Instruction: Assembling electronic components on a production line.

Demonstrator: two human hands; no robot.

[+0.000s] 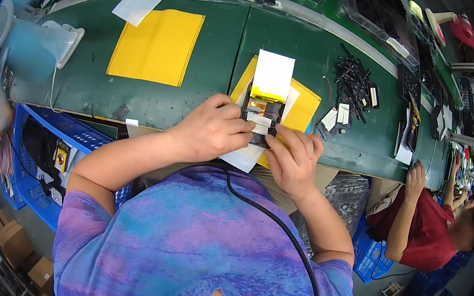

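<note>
Between my hands, near the bench's front edge, lies a small black electronic assembly (273, 110) with a white strip across its lower part. A white panel with a yellow lower edge (274, 74) stands out from its far side. My left hand (216, 126) has its fingers curled closed at the left side of the assembly. At the right side, my right hand (293, 155) grips the lower corner between thumb and fingers. Yellow sheets (304, 106) and white paper (243, 158) lie beneath the assembly. My fingertips hide part of its edges.
A yellow sheet (156, 46) with white paper (140, 3) lies left on the green bench. Black parts (353, 82) are piled to the right. A fan (60, 43) and a blue crate (38, 177) are at left. A co-worker in a red shirt (425, 230) sits at right.
</note>
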